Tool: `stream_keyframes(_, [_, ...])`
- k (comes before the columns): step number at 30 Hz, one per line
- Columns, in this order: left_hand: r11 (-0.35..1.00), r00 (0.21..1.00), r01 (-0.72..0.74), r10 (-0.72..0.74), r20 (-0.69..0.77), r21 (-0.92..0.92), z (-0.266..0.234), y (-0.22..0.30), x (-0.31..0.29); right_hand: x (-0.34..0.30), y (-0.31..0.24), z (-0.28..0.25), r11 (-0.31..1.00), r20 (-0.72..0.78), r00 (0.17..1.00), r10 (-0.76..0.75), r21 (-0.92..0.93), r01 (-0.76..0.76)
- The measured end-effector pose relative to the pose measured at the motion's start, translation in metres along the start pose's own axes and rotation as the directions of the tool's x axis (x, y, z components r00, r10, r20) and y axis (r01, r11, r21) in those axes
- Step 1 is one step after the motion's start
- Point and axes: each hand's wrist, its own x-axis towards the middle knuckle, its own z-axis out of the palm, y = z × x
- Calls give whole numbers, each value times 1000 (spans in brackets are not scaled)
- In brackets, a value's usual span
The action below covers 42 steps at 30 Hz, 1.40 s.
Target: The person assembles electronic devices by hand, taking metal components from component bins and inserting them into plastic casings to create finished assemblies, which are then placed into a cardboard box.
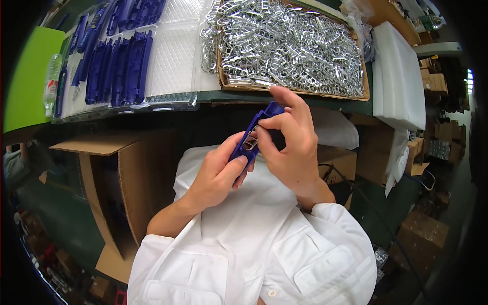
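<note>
In front of my chest, a long blue plastic housing (273, 109) is held at a slant, its upper end toward the table. My left hand (216, 175) grips its lower part between thumb and fingers. A small shiny metal clip (250, 143) sits in the hollow of the housing. Thumb and index finger of my right hand (295, 145) are pinched against the clip's upper end, while another finger stretches upward. The pinching fingertips partly cover the clip.
A shallow cardboard box (366, 94) heaped with metal clips stands on the table ahead. To its left, a clear plastic tray (175, 61) carries rows of blue housings (119, 68). White foam sheets (399, 76) lie at right. An open carton (134, 188) stands below left.
</note>
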Motion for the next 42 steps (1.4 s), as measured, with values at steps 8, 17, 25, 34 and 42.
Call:
stream_keyframes(8, [915,950,-311,305,65,258,-2,1,0,-7,-3,-5,767,152,897,414,472,-434])
stream_keyframes(17, [949,978,-114,159,-135,293,11,-2,20,-14,8,3,814,115,907,406,406,-415])
stream_keyframes(25, [928,975,-93,158,-154,362,8,-14,31,-13,14,10,784,150,863,483,365,-502])
stream_keyframes(34, [1000,998,-31,31,61,-3,-8,8,26,-8,27,2,606,115,855,505,658,-446])
stream_keyframes(42, [515,782,-482,618,82,708,5,14,12,-19,27,-28,275,271,896,352,885,-376])
